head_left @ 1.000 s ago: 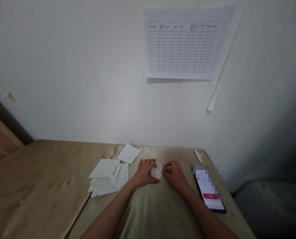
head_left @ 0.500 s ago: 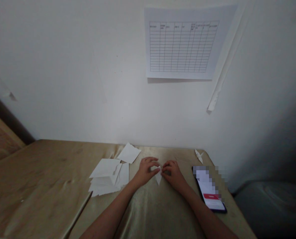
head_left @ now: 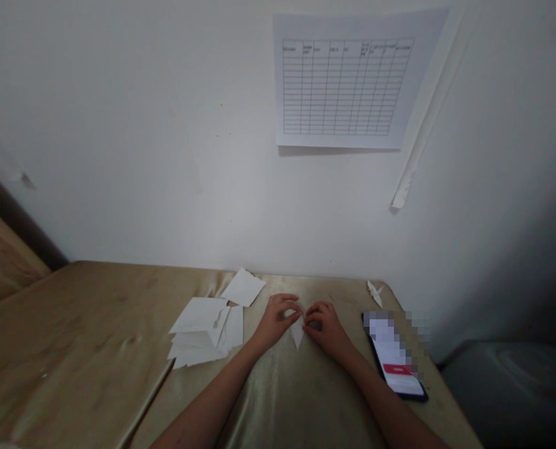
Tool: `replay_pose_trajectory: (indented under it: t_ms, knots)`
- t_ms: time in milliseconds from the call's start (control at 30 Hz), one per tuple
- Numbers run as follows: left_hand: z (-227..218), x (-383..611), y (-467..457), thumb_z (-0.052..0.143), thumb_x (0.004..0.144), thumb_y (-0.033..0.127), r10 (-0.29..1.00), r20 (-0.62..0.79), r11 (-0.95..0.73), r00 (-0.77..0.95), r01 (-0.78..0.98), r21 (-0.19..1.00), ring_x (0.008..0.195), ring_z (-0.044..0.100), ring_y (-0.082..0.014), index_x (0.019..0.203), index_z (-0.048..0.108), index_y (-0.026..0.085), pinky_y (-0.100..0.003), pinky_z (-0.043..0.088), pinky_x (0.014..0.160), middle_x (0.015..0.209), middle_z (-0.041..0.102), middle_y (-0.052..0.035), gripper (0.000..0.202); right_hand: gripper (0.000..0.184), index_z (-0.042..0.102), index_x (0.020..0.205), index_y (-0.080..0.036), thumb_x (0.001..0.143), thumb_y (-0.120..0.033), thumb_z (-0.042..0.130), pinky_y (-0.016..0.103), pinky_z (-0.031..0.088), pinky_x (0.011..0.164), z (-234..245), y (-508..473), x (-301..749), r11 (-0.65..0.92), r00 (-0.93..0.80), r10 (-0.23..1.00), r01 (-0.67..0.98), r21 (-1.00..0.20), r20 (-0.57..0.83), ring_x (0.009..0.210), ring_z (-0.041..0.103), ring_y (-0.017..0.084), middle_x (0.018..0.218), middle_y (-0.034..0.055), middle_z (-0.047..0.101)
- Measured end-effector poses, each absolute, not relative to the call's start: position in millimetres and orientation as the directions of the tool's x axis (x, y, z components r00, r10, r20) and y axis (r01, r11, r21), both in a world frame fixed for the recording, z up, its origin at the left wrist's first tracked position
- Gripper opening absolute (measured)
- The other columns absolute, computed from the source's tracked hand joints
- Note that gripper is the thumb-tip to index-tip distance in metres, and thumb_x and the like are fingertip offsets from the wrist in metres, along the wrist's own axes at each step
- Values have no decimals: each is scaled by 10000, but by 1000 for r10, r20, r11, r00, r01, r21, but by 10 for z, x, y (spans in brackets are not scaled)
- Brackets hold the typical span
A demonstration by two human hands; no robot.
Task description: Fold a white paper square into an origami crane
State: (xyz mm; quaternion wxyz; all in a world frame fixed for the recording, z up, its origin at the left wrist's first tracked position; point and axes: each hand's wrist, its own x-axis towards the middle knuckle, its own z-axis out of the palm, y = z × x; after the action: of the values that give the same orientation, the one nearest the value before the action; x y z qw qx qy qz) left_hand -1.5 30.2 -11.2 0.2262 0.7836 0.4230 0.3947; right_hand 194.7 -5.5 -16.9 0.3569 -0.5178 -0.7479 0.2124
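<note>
A small piece of folded white paper [head_left: 297, 337] lies at the middle of the table, its pointed end toward me. My left hand [head_left: 278, 319] grips its upper left part between thumb and fingers. From the other side, my right hand [head_left: 323, 324] pinches the upper right part with bent fingers. The fingertips of both hands nearly meet at the paper's top and hide part of it. To the left of my hands is a loose stack of white paper sheets [head_left: 198, 321], with a square sheet [head_left: 244, 287] behind it.
A phone [head_left: 394, 362] with a lit screen lies right of my right arm. Behind it, a small folded paper figure [head_left: 374, 292] sits near the table's [head_left: 91, 337] back right corner. A printed grid sheet [head_left: 343, 87] hangs on the wall. A dark rounded object [head_left: 507, 386] stands beyond the right edge.
My left fingertips have shifted slightly at the top of the folded paper. Both hands otherwise stay in place, and the whole view has drifted a little.
</note>
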Motion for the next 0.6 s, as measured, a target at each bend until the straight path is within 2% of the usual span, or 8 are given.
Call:
replay_pose_trajectory:
  t_ms: [200, 400, 600]
  knots:
    - [-127, -36, 319, 708, 858, 356, 842, 418, -539, 343, 488, 687, 1187, 590, -248, 900, 775, 280, -444, 413, 1078, 1197, 713, -38, 110, 61, 742, 773, -235, 769, -174, 742, 386, 394, 1023, -155, -55, 1952, 359, -192, 932, 607, -709, 307, 1130, 517, 234, 1039, 52, 672]
    - [-142, -49, 330, 886, 655, 426, 826, 378, -559, 418, 523, 644, 1228, 571, -280, 870, 773, 286, -466, 391, 1099, 1244, 706, -35, 280, 45, 740, 740, -236, 770, -203, 750, 392, 405, 1001, -190, -37, 1958, 353, -178, 934, 591, -725, 309, 1103, 533, 234, 1000, 50, 672]
    - [-145, -39, 319, 804, 762, 356, 828, 413, -560, 380, 515, 648, 1200, 584, -265, 789, 746, 267, -471, 409, 1085, 1209, 722, -30, 110, 33, 751, 772, -245, 800, -230, 742, 395, 402, 1014, -199, -29, 1958, 343, -172, 938, 577, -741, 301, 1110, 527, 238, 1006, 53, 670]
